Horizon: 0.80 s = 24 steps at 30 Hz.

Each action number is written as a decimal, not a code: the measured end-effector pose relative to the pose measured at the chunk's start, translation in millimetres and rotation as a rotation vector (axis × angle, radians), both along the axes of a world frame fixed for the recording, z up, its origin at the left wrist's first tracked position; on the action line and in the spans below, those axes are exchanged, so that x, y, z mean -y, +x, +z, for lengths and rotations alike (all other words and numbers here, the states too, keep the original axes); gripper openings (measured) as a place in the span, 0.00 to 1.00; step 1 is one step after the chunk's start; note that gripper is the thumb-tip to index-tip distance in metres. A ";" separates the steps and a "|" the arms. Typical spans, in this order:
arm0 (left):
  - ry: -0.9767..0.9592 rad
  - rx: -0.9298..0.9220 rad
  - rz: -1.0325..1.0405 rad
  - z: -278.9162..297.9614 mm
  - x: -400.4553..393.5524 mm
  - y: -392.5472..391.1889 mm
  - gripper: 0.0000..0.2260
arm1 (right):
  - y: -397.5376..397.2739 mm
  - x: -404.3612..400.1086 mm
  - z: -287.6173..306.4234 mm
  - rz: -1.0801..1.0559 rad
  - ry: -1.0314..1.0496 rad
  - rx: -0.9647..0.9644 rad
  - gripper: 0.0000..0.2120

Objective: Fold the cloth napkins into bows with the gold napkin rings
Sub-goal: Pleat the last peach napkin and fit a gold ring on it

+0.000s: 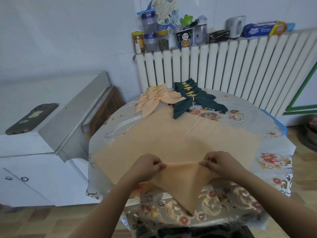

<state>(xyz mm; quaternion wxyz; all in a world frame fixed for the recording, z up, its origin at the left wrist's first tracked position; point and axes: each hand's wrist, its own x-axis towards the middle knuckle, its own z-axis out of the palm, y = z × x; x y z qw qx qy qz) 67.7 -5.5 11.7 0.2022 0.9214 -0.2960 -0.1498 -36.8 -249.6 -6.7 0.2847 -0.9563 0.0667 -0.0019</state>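
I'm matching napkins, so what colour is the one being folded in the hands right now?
Peach-orange, plain with no pattern. The napkin shows best in the head view.

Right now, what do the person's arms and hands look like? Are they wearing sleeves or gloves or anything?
Both forearms are bare as far as the picture shows: no sleeves, no gloves, no watch or bracelet in view. The left hand looks plain, with nothing worn on it. On the right hand there is a small shiny glint at one finger, maybe a ring, but it is too small to tell.

Peach napkin, dk green bows, gold rings, grey floral tablecloth, white radiator
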 end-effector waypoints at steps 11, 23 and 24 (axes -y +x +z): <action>-0.093 0.145 0.125 -21.7 5.0 7.0 0.07 | 16.5 -4.9 3.9 -0.087 -0.075 -0.001 0.09; -0.084 -0.090 -0.238 -29.2 3.3 -2.7 0.15 | 19.8 -29.2 -24.7 0.123 -0.083 0.019 0.08; -0.050 -0.117 -0.262 -26.0 3.1 -0.2 0.17 | 21.7 -30.6 -25.2 0.129 -0.107 0.037 0.08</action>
